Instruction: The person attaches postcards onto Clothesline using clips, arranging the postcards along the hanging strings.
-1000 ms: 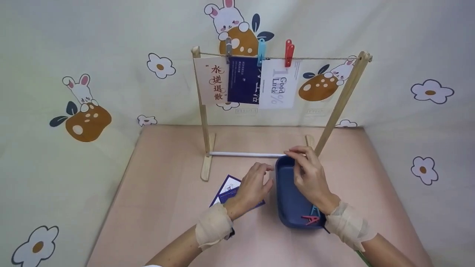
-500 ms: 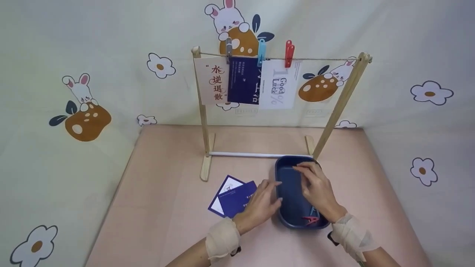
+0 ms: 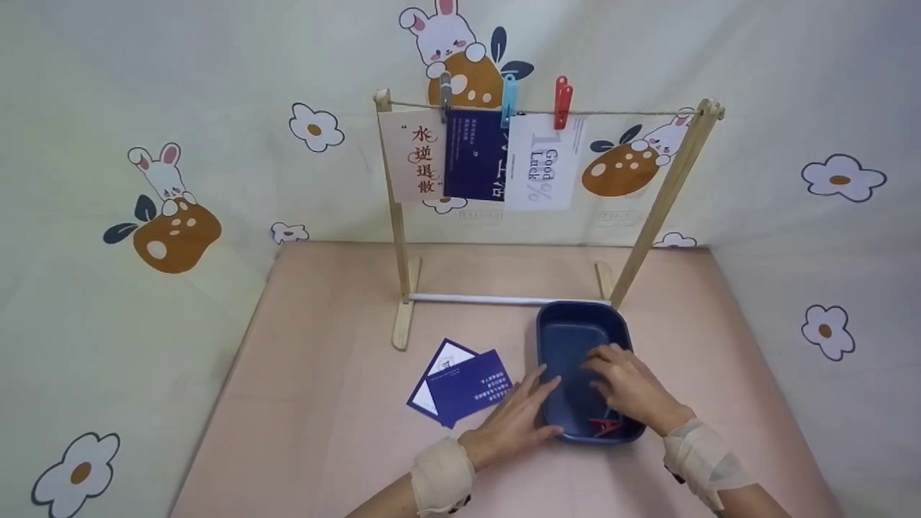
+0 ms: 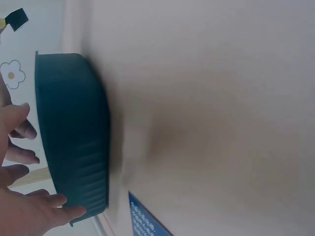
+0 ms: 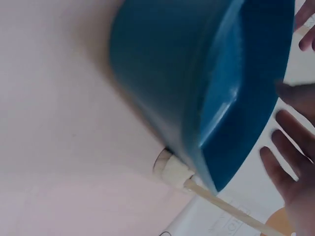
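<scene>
A dark blue plastic basin (image 3: 554, 352) stands on the table, with a red clothespin (image 3: 605, 427) and part of a light blue clothespin (image 3: 611, 413) at its near end. My left hand (image 3: 512, 421) is at the basin's left rim, fingers spread and extended; whether they touch it I cannot tell. Over the basin's right side is my right hand (image 3: 637, 385), fingers loosely bent and apart, with nothing seen between them in the right wrist view. Two cards overlap left of the basin: a dark blue card (image 3: 464, 388) on top of a white card with a blue border (image 3: 440, 360).
Behind stands a wooden frame (image 3: 665, 208) with a string (image 3: 633, 113). A cream card (image 3: 416, 158), a dark blue card (image 3: 473, 155) and a white card (image 3: 541, 165) hang there by grey (image 3: 445, 93), light blue (image 3: 509, 97) and red clothespins (image 3: 563, 101).
My right hand has come down from the basin's far end towards its right middle. My left hand has shifted right and nearer, uncovering more of the cards. The hanging cards have stayed put.
</scene>
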Action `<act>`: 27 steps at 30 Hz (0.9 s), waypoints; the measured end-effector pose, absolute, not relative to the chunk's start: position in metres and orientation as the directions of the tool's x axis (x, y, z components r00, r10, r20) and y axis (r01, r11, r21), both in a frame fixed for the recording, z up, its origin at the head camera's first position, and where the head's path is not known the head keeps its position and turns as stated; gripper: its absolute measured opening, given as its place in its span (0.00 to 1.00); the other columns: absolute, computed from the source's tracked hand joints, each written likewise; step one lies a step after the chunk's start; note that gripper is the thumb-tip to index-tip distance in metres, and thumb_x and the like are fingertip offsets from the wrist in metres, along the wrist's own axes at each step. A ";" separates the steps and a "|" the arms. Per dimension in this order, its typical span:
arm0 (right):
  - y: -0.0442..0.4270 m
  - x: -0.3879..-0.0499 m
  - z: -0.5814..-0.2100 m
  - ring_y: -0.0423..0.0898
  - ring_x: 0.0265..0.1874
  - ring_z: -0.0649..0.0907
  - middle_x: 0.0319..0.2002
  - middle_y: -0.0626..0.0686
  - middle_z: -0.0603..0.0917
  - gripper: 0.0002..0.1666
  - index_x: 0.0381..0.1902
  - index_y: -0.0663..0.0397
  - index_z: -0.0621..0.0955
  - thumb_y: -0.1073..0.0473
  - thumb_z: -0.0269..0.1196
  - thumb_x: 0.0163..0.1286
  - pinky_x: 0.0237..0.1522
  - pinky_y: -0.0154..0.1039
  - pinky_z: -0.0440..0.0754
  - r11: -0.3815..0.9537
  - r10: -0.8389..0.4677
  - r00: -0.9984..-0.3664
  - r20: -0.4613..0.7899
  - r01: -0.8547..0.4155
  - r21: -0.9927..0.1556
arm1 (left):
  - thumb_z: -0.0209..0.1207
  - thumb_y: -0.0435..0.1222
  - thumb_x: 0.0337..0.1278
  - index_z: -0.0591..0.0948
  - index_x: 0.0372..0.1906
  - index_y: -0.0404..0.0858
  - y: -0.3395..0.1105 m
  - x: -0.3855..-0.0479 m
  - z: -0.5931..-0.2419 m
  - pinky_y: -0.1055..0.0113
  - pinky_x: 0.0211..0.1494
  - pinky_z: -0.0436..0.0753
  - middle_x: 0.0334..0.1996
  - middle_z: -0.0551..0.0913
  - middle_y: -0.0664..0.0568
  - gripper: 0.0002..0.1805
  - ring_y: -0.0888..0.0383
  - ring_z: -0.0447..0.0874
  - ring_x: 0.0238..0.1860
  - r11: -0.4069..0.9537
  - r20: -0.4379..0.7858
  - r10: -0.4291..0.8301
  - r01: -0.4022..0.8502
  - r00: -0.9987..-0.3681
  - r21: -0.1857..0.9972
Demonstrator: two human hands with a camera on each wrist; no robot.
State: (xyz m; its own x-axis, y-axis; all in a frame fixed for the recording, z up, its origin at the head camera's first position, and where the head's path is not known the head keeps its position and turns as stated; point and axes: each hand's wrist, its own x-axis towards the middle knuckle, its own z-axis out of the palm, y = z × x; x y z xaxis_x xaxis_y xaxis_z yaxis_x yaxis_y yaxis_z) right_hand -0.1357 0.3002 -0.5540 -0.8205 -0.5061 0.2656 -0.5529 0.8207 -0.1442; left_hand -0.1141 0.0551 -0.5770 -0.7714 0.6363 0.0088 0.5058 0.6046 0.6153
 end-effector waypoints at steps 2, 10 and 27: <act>0.304 -0.134 -0.555 0.51 0.45 0.82 0.44 0.53 0.86 0.16 0.41 0.56 0.88 0.65 0.76 0.53 0.49 0.53 0.84 0.823 -0.527 -0.828 0.190 -0.553 -0.131 | 0.61 0.52 0.65 0.61 0.77 0.42 0.054 -0.112 -0.579 0.47 0.78 0.64 0.79 0.55 0.41 0.41 0.46 0.63 0.76 0.608 0.021 0.651 0.537 -0.759 0.585; 0.315 -0.129 -0.554 0.53 0.43 0.81 0.39 0.52 0.87 0.15 0.34 0.54 0.89 0.67 0.77 0.45 0.44 0.54 0.79 0.832 -0.547 -0.837 0.015 -0.546 -0.094 | 0.60 0.51 0.66 0.68 0.73 0.39 0.054 -0.110 -0.581 0.45 0.75 0.70 0.76 0.60 0.38 0.36 0.45 0.68 0.74 0.601 0.083 0.678 0.615 -0.731 0.510; 0.312 -0.123 -0.563 0.51 0.35 0.78 0.33 0.51 0.84 0.17 0.33 0.51 0.88 0.65 0.78 0.41 0.37 0.47 0.74 0.793 -0.598 -0.801 -0.030 -0.597 0.122 | 0.55 0.54 0.70 0.69 0.72 0.40 0.054 -0.108 -0.581 0.52 0.77 0.69 0.80 0.52 0.44 0.34 0.44 0.62 0.76 0.636 -0.035 0.669 0.547 -0.743 0.544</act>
